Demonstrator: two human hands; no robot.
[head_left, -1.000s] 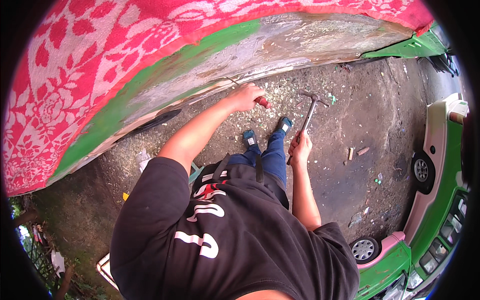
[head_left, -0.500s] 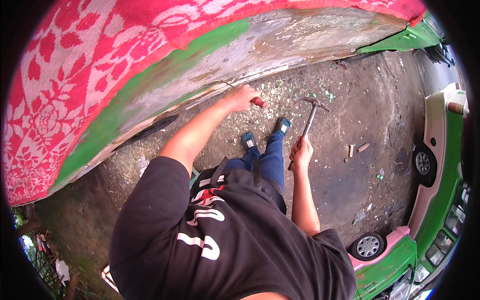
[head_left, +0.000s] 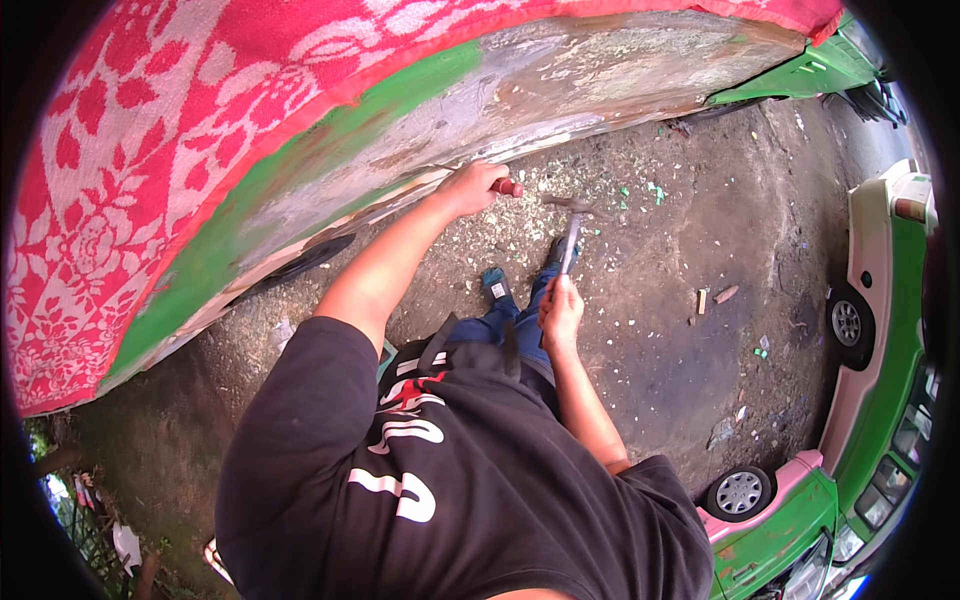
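Near the curved panel point(head_left: 560, 85), green giving way to rough, blotchy grey, the hammer point(head_left: 572, 235) has swung left since half a second ago, its narrow metal head now near the red-handled tool point(head_left: 508, 187). The right hand point(head_left: 562, 315) grips the hammer's shaft; the left hand point(head_left: 472, 188) clenches the tool's rounded handle by the panel's lower edge.

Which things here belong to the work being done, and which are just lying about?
In use, it seems:
hammer, in the right hand
red-handled tool, in the left hand
patchy panel

Seemingly just lying about:
wooden block
brownish chunk
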